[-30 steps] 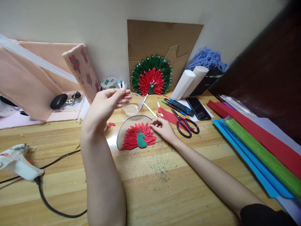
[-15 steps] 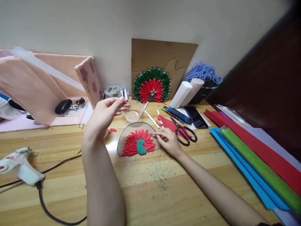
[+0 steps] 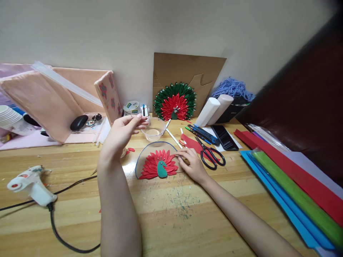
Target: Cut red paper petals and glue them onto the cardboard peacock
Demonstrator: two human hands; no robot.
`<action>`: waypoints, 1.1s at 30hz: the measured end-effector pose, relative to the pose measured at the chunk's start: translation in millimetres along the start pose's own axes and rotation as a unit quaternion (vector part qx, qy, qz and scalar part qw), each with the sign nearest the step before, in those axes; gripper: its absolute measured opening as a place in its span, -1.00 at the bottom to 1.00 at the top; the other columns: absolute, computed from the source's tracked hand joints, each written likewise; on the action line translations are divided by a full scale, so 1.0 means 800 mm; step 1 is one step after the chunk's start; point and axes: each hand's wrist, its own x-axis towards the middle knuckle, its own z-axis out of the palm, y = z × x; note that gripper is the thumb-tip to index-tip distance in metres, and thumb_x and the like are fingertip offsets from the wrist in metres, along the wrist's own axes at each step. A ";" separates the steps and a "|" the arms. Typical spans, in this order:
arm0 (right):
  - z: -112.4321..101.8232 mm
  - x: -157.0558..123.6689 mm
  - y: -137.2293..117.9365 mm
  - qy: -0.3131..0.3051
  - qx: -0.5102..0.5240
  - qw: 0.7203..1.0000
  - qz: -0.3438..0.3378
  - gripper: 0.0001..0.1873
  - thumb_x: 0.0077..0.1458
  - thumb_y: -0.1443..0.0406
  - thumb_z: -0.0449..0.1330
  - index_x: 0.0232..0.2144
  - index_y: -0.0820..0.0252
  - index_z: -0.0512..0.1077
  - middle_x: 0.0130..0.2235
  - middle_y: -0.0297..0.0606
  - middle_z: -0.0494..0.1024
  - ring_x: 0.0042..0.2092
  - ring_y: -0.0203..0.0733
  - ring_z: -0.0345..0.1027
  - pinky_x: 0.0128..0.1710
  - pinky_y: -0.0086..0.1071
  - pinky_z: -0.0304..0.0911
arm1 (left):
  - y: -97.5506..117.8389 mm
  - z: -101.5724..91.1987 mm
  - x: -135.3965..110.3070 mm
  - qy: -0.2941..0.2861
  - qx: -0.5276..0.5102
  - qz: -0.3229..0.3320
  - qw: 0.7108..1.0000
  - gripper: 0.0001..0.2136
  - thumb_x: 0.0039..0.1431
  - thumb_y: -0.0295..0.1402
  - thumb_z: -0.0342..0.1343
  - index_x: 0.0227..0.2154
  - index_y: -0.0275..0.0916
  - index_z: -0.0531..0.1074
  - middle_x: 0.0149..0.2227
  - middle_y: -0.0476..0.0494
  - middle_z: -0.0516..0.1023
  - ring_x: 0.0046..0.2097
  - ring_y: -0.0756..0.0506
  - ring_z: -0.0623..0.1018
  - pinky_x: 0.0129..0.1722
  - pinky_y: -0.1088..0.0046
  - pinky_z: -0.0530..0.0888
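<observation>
A half-round piece of cardboard (image 3: 146, 152) with a blue-edged curve lies on the table. Layered red petals (image 3: 152, 165) cover its lower part, and a green peacock body (image 3: 162, 169) with a small eye and crest sits at their centre. My right hand (image 3: 191, 165) holds the cardboard's right side, fingertips on its surface beside the petals. Raised above the table to the left, my left hand (image 3: 122, 134) has its thumb pressed toward its fingers; anything between them is too small to make out. Behind it stands a clear plastic bowl (image 3: 154, 135).
A finished peacock (image 3: 175, 107) on cardboard leans against the wall. Black-handled scissors (image 3: 211, 157), red paper (image 3: 191, 142), pens (image 3: 202, 134) and a phone (image 3: 225, 137) lie right. A corded glue gun (image 3: 34, 185) sits left. Coloured sheets (image 3: 289, 185) line the right edge.
The camera view has shifted slightly, so everything sits a little lower and further right. Both hands keep nearly the same pose, and the cardboard stays in place.
</observation>
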 end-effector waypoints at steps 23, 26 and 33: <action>0.016 0.020 0.012 -0.015 0.049 0.997 0.054 -0.89 0.09 0.27 0.15 -0.46 0.14 0.38 -0.35 -0.26 0.44 -0.22 -0.13 0.27 -0.16 -0.24 0.19 | 0.000 0.027 0.007 -0.024 0.015 0.025 0.999 -0.72 0.06 -0.14 0.09 -0.36 -0.26 0.53 -0.29 -0.20 0.61 -0.28 -0.07 0.56 -0.30 0.45 0.43; 0.014 0.015 0.013 0.019 0.091 0.991 0.099 -0.87 0.12 0.24 0.11 -0.44 0.15 0.34 -0.38 -0.27 0.42 -0.28 -0.15 0.29 -0.25 -0.28 0.22 | -0.018 0.065 0.003 -0.038 0.078 0.053 0.995 -0.75 0.09 -0.20 0.04 -0.44 -0.28 0.49 -0.36 -0.21 0.59 -0.32 -0.10 0.55 -0.28 0.39 0.42; -0.009 -0.009 0.009 0.101 0.313 0.927 0.181 -0.75 0.00 0.11 0.20 -0.43 0.16 0.31 -0.40 -0.29 0.45 -0.32 -0.20 0.38 -0.26 -0.33 0.30 | -0.091 0.144 -0.051 -0.067 0.142 0.094 0.983 -0.77 0.09 -0.21 0.08 -0.27 -0.24 0.47 -0.18 -0.29 0.54 -0.15 -0.21 0.49 -0.11 0.27 0.35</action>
